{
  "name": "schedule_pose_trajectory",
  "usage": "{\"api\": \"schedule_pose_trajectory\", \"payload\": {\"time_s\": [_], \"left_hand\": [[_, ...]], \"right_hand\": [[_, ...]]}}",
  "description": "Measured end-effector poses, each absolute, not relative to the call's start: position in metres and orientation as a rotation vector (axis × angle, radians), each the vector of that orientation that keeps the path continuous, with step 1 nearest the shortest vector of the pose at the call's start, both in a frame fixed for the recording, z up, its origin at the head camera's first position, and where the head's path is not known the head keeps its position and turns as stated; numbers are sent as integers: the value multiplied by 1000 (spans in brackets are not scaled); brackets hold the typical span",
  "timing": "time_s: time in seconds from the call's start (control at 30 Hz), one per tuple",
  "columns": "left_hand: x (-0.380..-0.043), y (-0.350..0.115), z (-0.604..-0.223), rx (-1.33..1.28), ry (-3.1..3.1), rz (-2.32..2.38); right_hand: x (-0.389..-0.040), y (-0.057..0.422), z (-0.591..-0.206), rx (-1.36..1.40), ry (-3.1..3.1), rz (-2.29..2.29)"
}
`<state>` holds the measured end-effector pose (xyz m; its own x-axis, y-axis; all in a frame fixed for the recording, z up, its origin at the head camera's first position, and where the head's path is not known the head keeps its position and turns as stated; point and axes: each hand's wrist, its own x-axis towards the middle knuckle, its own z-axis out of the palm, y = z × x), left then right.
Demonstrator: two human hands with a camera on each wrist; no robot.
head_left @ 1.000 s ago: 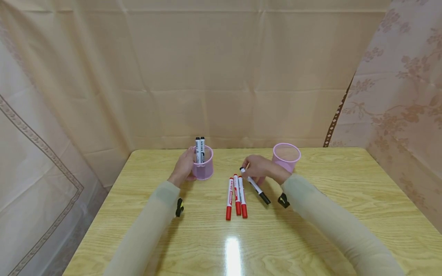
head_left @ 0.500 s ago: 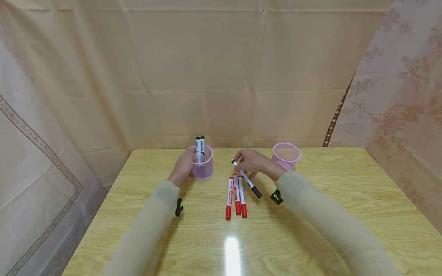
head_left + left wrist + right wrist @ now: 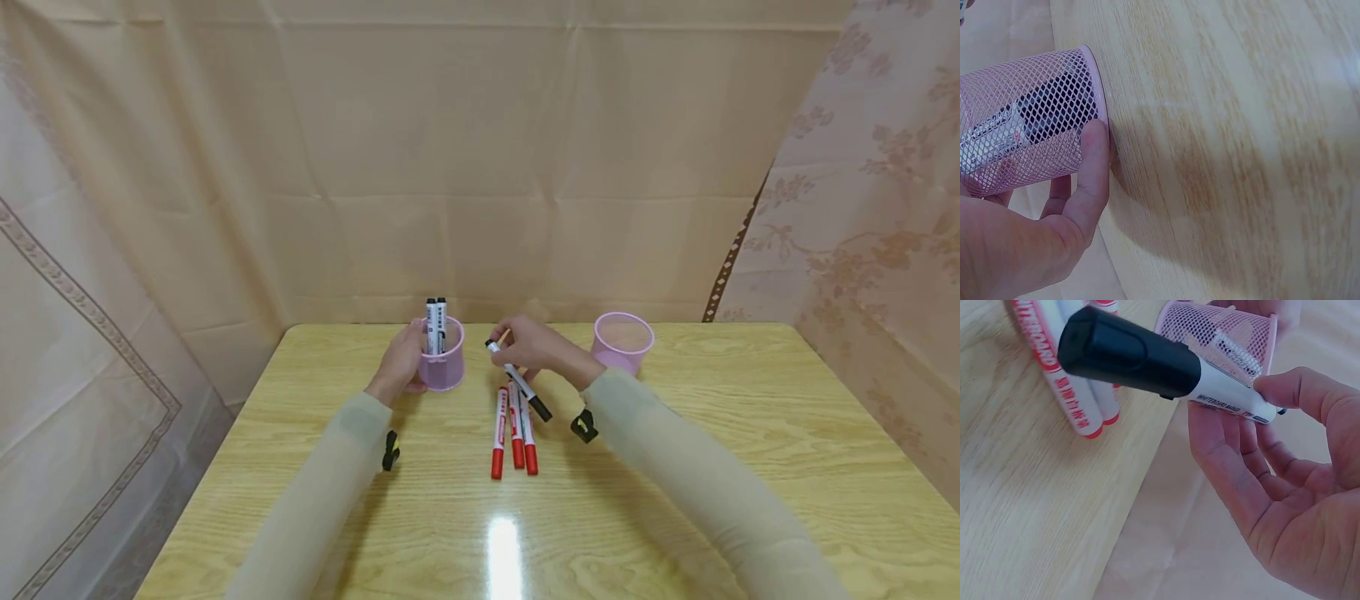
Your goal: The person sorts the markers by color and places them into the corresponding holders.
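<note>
My left hand (image 3: 399,360) grips the left side of a pink mesh pen cup (image 3: 446,374) standing on the table. Two black-capped whiteboard markers (image 3: 441,326) stand upright inside that cup. In the left wrist view, a finger lies along the mesh cup's base rim (image 3: 1102,103). Between thumb and fingers, my right hand (image 3: 536,345) pinches a black whiteboard marker (image 3: 517,380) above the table, tilted with its black cap (image 3: 1129,353) toward me. Below it are red whiteboard markers (image 3: 499,425), lying side by side and partly covered by the held one.
A second pink mesh cup (image 3: 622,337) stands at the back right, partly behind the right wrist. The wooden table (image 3: 420,517) ends at a beige cloth backdrop (image 3: 495,167). Patterned cloth (image 3: 862,208) hangs on the right.
My right hand has moved left with the black marker, from right of the red markers to above their far ends and nearer the left cup. The left hand stays on its cup.
</note>
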<state>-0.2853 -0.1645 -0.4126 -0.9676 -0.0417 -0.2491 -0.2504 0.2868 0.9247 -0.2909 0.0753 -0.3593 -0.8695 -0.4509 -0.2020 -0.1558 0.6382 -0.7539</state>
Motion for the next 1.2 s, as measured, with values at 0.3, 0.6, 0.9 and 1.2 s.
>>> {"api": "schedule_pose_trajectory", "payload": {"time_s": [0.3, 0.6, 0.9, 1.2], "left_hand": [[-285, -164, -413, -284, 2382, 1755], [-286, -164, -415, -292, 2396, 1750], [-285, -165, -414, -275, 2365, 1775], [-285, -164, -414, -278, 2353, 1782]], "right_hand": [[-296, 59, -356, -507, 2513, -1086], [-297, 41, -350, -564, 2574, -1180], [-296, 32, -347, -650, 2626, -1265], [-295, 27, -343, -768, 2642, -1384]]}}
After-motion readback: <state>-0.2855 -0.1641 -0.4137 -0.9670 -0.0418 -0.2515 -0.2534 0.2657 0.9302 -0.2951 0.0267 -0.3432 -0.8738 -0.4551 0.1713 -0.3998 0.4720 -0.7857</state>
